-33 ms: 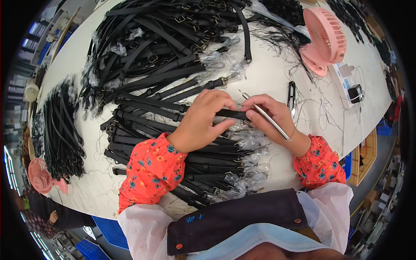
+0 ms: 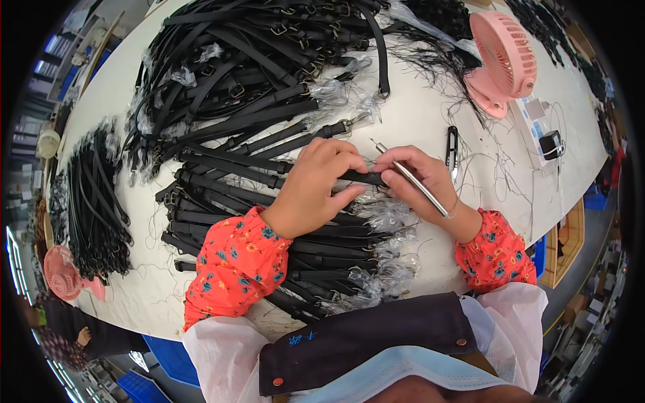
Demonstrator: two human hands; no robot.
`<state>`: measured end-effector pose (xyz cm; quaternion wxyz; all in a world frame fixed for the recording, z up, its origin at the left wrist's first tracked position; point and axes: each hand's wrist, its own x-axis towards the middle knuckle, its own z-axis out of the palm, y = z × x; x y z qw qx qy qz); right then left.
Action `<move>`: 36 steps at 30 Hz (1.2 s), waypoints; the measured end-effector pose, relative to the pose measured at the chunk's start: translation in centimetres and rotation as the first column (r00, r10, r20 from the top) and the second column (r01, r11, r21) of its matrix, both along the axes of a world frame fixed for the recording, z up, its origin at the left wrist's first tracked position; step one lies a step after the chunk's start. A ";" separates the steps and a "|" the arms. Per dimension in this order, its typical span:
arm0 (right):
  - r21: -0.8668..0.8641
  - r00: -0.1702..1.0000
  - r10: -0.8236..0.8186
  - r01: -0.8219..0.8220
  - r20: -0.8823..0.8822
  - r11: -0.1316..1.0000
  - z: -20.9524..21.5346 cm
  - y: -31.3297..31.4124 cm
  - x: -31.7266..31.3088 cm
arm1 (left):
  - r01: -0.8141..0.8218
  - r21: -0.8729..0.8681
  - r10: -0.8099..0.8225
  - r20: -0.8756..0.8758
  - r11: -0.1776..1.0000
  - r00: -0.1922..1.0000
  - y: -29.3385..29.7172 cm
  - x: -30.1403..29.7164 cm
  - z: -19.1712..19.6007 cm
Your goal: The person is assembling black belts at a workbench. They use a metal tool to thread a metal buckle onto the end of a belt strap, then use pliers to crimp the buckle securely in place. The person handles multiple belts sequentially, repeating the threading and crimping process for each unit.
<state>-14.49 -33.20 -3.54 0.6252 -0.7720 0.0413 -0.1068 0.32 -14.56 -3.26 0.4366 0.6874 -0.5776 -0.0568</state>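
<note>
A black belt [image 2: 361, 177] stretches between my two hands above a heap of similar belts. My left hand [image 2: 316, 178] grips it, thumb and fingers bent around its left part. At its other end, the thumb and fingertips of my right hand [image 2: 423, 178] pinch the strap. Across that same hand lies a slim silver pen-like tool [image 2: 416, 183], its thin tip pointing up and left, clear of the belt. Below my hands, several black belts [image 2: 322, 262] lie side by side, with clear plastic wrap [image 2: 390, 235] around their right ends.
A large pile of black buckled belts [image 2: 242, 60] covers the far table [image 2: 430, 269]. A pink fan [image 2: 504, 60] and a black utility knife [image 2: 452, 149] are at right, near loose threads. Another belt bundle [image 2: 97, 201] and pink fan [image 2: 62, 272] are at left, near another person [image 2: 84, 336].
</note>
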 end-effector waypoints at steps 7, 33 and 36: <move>-0.208 0.998 -0.041 0.051 0.052 0.977 0.1 0.3 0.0 | -0.021 -0.012 0.024 0.369 1.000 0.929 0.1 -0.8 -0.3; -0.210 0.995 -0.027 0.047 0.101 0.976 -0.7 0.2 0.2 | 0.053 0.182 -0.066 0.064 0.982 0.996 -0.7 -0.5 -0.6; -0.007 0.998 -0.046 0.046 0.030 0.999 0.2 -0.1 -0.2 | 0.045 0.160 -0.054 0.050 0.986 0.997 -0.7 -0.5 -0.8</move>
